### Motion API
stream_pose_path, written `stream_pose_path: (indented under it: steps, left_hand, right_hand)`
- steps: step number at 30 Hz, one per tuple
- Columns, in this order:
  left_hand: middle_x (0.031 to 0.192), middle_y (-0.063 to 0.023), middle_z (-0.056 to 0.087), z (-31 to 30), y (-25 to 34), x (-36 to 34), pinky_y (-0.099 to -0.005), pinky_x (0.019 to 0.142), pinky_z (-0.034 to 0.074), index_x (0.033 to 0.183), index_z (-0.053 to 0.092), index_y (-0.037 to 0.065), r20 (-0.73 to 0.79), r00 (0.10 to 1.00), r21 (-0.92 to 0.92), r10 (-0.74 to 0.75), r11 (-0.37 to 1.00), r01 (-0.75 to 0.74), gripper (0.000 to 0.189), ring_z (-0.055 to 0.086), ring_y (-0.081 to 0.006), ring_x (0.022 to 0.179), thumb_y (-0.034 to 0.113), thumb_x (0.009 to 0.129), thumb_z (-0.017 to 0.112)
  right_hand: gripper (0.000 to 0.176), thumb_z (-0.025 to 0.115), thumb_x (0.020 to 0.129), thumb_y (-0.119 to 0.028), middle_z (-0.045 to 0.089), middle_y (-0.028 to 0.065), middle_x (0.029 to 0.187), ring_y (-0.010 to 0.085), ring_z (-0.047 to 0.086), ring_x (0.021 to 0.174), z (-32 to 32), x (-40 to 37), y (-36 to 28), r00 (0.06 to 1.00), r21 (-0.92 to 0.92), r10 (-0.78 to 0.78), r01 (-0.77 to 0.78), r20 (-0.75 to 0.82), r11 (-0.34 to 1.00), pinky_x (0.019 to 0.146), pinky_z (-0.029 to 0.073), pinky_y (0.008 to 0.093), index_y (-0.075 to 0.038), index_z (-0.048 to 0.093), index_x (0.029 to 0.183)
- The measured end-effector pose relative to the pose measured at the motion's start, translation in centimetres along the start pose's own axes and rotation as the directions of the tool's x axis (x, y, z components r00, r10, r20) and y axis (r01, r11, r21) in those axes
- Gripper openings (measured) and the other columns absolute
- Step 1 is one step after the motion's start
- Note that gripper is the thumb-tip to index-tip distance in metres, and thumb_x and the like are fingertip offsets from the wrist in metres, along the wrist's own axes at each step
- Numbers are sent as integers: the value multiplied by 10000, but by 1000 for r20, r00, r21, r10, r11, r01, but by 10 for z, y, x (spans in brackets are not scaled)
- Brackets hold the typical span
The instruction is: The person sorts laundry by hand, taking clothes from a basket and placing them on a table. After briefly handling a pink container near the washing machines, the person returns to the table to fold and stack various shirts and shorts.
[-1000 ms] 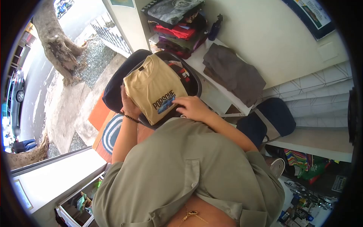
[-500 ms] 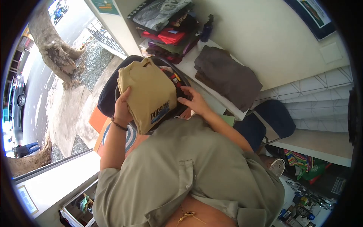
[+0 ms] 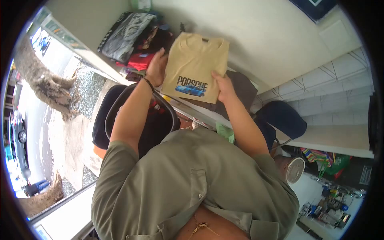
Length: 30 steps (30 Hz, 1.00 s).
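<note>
A folded tan T-shirt [image 3: 196, 60] with "PORSCHE" lettering and a blue car print lies face up between my hands, over the folded dark grey garment [image 3: 241, 90]. My right hand [image 3: 225, 87] grips its right edge, thumb on top and fingers underneath. Along the left edge, my left hand [image 3: 157, 69] is held with its fingers stretched out, next to the cloth; whether its fingertips reach under the shirt is hidden. A dark bracelet circles the left wrist. Below my left forearm stands a dark container [image 3: 176, 120] with a rounded rim and clothes inside.
A stack of folded clothes [image 3: 128, 38], grey, black and red, stands left of the shirt. A navy chair [image 3: 286, 120] is to the right, near a cup-like object with a round lid [image 3: 295, 170]. Through the opening at left, a tree trunk [image 3: 44, 76] and a parked car [image 3: 19, 136] show.
The tan shirt has moved up and right, from over the dark container to over the grey garment. My right hand now grips its edge; my left hand's fingers have straightened.
</note>
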State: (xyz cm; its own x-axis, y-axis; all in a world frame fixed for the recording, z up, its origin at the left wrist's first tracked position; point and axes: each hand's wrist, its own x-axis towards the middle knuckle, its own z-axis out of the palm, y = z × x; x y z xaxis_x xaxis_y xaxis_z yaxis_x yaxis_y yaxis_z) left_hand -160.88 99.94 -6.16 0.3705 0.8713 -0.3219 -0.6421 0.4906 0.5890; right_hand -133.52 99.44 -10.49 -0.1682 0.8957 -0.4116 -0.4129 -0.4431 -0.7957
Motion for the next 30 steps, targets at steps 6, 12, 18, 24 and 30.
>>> stream_pose_path:
  steps: [6,12,18,24,30]
  left_hand:
    - [1124,-98,668,-76,-81,57,-323,861,518,1288,559,3,-396,896,730,200,660,175,463,650,-203,992,305,947,641]
    - [974,-95,695,-94,-84,49,-332,769,531,1230,590,2,-326,883,676,339,736,-33,437,678,-200,861,215,874,726]
    - [1148,-198,641,-95,-103,30,-408,894,502,1287,544,57,-235,771,967,592,225,121,543,639,-329,1031,203,800,733]
    - [1305,-204,544,-34,-96,-67,-457,1028,404,1317,523,86,109,698,987,707,-162,9,573,507,-394,1223,186,791,727]
    - [1505,-194,359,-33,-128,-183,-529,1134,258,1392,485,131,51,733,874,678,-385,296,768,321,-378,1403,317,715,797]
  right_hand:
    - [371,598,904,-23,624,135,1117,270,634,991,-52,42,45,970,-119,127,-154,-205,981,774,560,403,-30,488,1259]
    - [446,618,852,-17,615,156,1128,292,635,995,-32,19,37,976,-215,-12,-36,-220,976,761,546,414,-28,470,1273]
    - [673,682,777,-89,434,239,1387,384,446,1288,-21,11,52,822,-806,-521,137,-232,575,1041,382,512,-29,403,1387]
    - [771,691,807,-373,225,233,1554,431,203,1437,23,-12,32,703,-899,-562,369,436,-236,1145,202,563,-134,381,1471]
    - [760,564,862,-594,254,195,1564,410,200,1447,0,0,83,788,-814,-322,353,524,-461,1164,157,554,-237,365,1503]
